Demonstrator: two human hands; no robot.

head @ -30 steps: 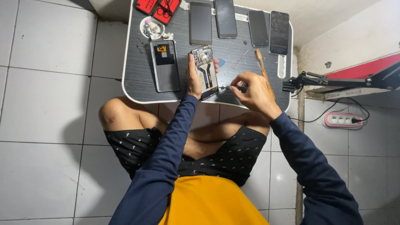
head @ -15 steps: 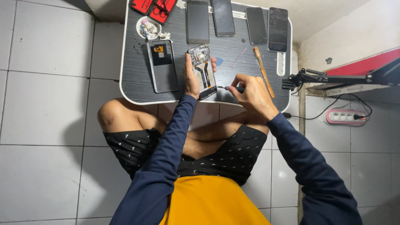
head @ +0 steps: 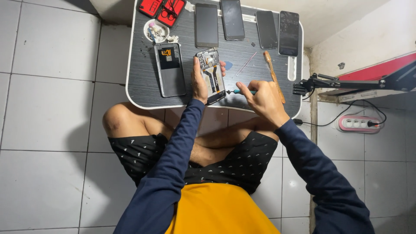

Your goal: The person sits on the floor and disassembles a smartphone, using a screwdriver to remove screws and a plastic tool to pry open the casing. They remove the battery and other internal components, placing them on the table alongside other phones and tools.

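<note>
Your opened phone [head: 211, 76] lies long-axis running away from you, camera end pointing at the far edge of the table [head: 143, 89], insides up. Your left hand [head: 200, 82] has its grip closed around the phone's left edge and near end, fingertips showing on the right side. Your right hand [head: 264, 99] pinches a green-handled screwdriver [head: 239, 91] shut, tip pointing left at the phone's lower right edge. Beyond your grips: four intact phones in a row, one back cover [head: 170, 69] just left, two red cases.
</note>
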